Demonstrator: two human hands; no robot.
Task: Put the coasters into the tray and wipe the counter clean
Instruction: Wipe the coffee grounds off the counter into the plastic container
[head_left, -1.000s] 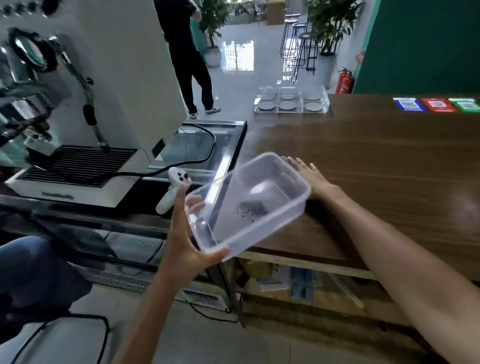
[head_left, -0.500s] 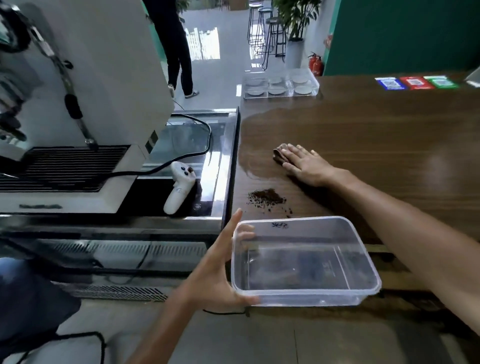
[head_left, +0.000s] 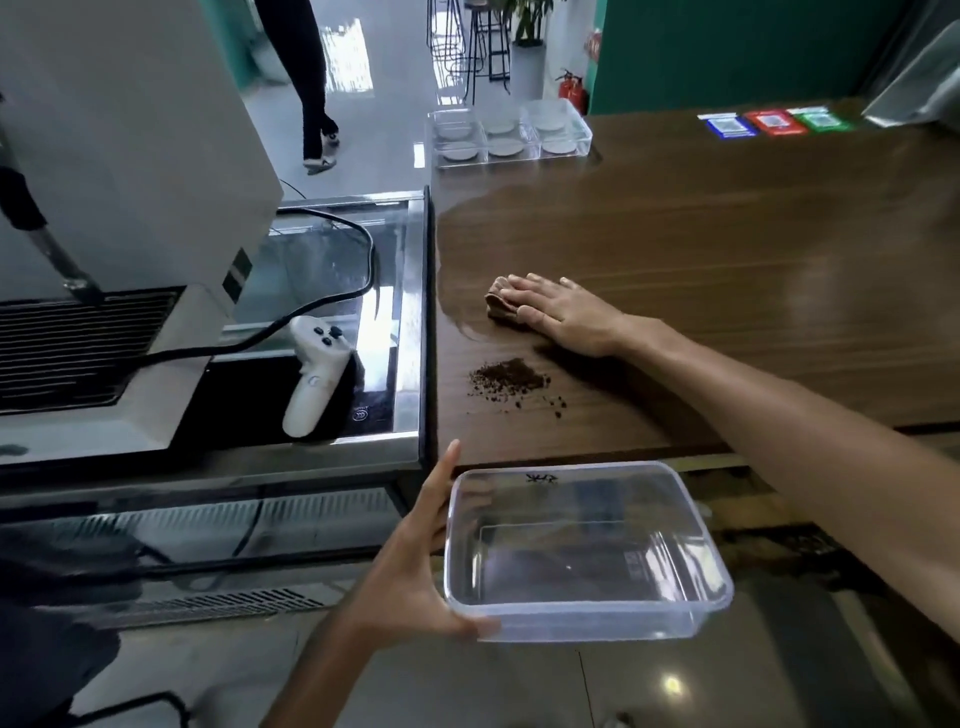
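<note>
My left hand (head_left: 415, 577) grips the left side of an empty clear plastic container (head_left: 582, 551), held level just below the front edge of the wooden counter (head_left: 727, 249). My right hand (head_left: 563, 314) lies flat on a brown cloth (head_left: 500, 304), pressing it onto the counter. A small pile of dark coffee grounds (head_left: 511, 376) lies on the wood between the cloth and the container. At the counter's far left corner stands a clear tray (head_left: 509, 132) with several round grey coasters in its compartments.
A white espresso machine (head_left: 119, 171) stands to the left on a steel surface, with a black cable and a white handheld controller (head_left: 314, 376) beside it. Coloured stickers (head_left: 774, 123) lie at the counter's far right. A person (head_left: 306, 78) walks in the background.
The container came down from a tilt above the counter to level below its front edge, uncovering the grounds. My right hand with the cloth shifted slightly back on the counter.
</note>
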